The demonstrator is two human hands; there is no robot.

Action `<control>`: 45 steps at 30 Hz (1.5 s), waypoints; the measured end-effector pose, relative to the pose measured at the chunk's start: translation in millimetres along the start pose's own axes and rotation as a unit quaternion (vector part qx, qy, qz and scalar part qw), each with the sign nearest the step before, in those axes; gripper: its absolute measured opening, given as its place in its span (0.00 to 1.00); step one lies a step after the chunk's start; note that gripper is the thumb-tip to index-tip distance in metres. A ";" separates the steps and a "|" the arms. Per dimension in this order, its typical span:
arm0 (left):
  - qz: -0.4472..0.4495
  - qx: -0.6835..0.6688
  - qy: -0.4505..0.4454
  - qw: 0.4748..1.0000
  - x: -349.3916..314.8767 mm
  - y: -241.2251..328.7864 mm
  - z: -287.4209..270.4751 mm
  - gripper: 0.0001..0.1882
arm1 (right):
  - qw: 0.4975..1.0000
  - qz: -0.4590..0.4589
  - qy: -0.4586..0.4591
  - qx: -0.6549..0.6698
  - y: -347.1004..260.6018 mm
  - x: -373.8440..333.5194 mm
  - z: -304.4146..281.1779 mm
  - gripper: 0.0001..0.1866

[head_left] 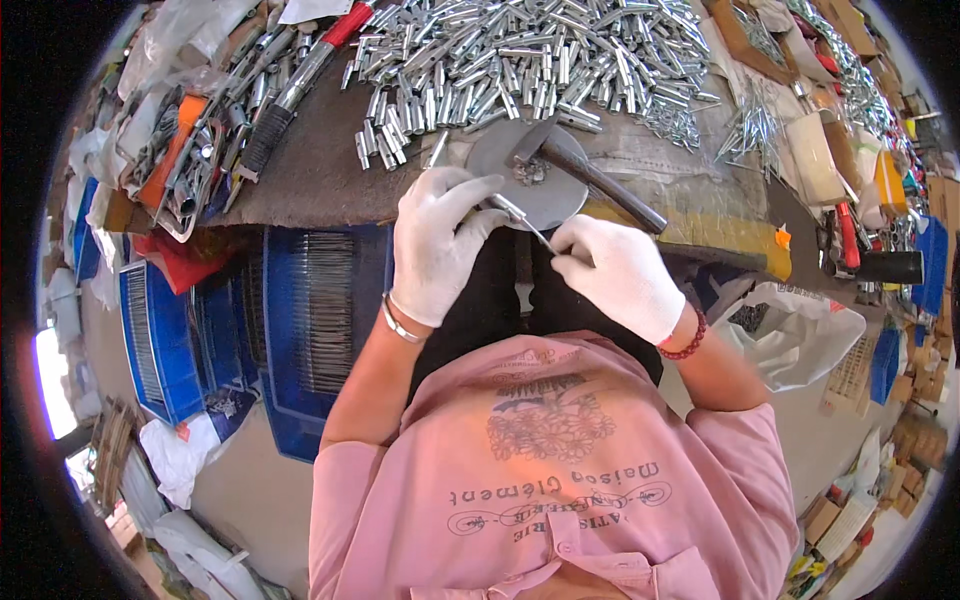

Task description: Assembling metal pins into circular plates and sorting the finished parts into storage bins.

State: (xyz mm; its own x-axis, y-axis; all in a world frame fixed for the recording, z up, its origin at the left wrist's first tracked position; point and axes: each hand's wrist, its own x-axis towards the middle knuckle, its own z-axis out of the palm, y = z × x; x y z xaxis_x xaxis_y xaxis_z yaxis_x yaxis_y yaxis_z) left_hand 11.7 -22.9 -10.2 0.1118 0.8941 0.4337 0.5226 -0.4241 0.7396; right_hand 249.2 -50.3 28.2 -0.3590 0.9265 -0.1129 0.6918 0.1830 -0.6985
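Observation:
White knit gloves cover both of my hands. Between thumb and fingers, my left hand (436,240) pinches a short silver metal tube (507,206) that slants down to the right. A thin metal rod (541,238) runs from the tube's lower end to my right hand (622,272), whose closed fingertips grip it. How deep the rod sits in the tube cannot be made out. Just beyond my hands lies a round grey metal plate (552,205). A hammer (605,185) rests across it, its head beside a few small metal bits.
A large heap of silver tubes (540,60) covers the bench's far part. Tools, including a red-and-black handled one (300,90), crowd the left. Blue bins (310,320) of thin rods stand below the bench at left. A clear plastic bag (800,335) hangs at right.

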 end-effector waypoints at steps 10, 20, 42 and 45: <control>-0.399 -0.237 -0.051 0.884 -33.0 37.3 1.8 0.35 | 0.985 0.072 -0.047 0.151 -16.5 -9.4 27.2 0.11; -0.406 -0.258 0.137 0.866 -67.5 -11.9 -61.0 0.30 | 0.977 -0.011 0.084 0.196 0.8 0.3 15.3 0.28; -0.563 0.302 0.276 0.718 -200.7 -329.9 -130.6 0.25 | 0.952 -0.005 0.108 0.286 27.5 7.4 14.7 0.21; -0.543 0.358 0.244 0.719 -209.4 -297.0 -137.1 0.22 | 0.947 -0.021 0.094 0.308 23.3 8.8 14.6 0.20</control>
State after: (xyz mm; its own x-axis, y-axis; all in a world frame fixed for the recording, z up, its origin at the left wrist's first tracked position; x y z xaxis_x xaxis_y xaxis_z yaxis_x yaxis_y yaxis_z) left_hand -282.8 -103.9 -250.1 -0.9099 0.4106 0.0587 0.3984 0.8258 0.3991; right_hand 253.0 -42.7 0.6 -0.2195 0.9755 0.0118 0.1624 0.0485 -0.9855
